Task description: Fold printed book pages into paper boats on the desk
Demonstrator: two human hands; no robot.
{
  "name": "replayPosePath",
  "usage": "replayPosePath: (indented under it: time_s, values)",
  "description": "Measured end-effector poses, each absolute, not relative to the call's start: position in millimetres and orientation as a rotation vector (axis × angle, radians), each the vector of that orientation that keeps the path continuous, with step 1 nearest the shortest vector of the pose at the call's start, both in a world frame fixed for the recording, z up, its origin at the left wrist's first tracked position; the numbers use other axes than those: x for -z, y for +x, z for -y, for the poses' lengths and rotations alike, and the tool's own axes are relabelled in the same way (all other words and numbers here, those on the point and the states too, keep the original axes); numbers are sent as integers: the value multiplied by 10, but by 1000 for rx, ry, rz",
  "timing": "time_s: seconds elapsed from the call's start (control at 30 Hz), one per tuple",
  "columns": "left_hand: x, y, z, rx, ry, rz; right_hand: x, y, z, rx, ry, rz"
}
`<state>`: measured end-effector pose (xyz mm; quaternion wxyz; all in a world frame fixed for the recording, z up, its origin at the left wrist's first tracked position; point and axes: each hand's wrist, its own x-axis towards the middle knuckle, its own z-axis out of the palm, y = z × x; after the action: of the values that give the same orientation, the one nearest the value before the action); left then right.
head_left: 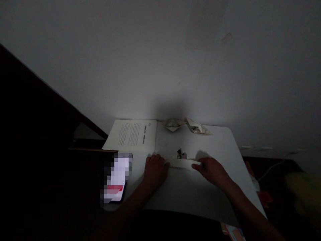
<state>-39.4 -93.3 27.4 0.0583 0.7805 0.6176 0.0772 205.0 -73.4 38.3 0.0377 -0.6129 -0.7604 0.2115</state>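
Between my two hands a folded paper boat is stretched sideways above the small white table, its printed middle peak poking up. My left hand is closed on the boat's left end, its fingers partly hidden. On the right end, my right hand pinches the paper between thumb and fingers. Two more folded paper boats stand beyond at the wall: one paper boat straight ahead, another paper boat to its right, lying at a slant.
A printed sheet or booklet lies at the table's back left. A lit phone, partly blurred out, rests at the left edge. The white table stands against a grey wall. Right of it are a cable and dim clutter.
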Motion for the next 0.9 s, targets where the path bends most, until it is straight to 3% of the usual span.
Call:
replayPosePath:
  time_s: [0.7,0.9]
  values:
    - [-404,-413,841,32,2167,-1906,-420,2009,818,-520,-2169,2256]
    - [-379,-469,803,-10,2109,-1891,-418,1954,887,-151,-2038,2261]
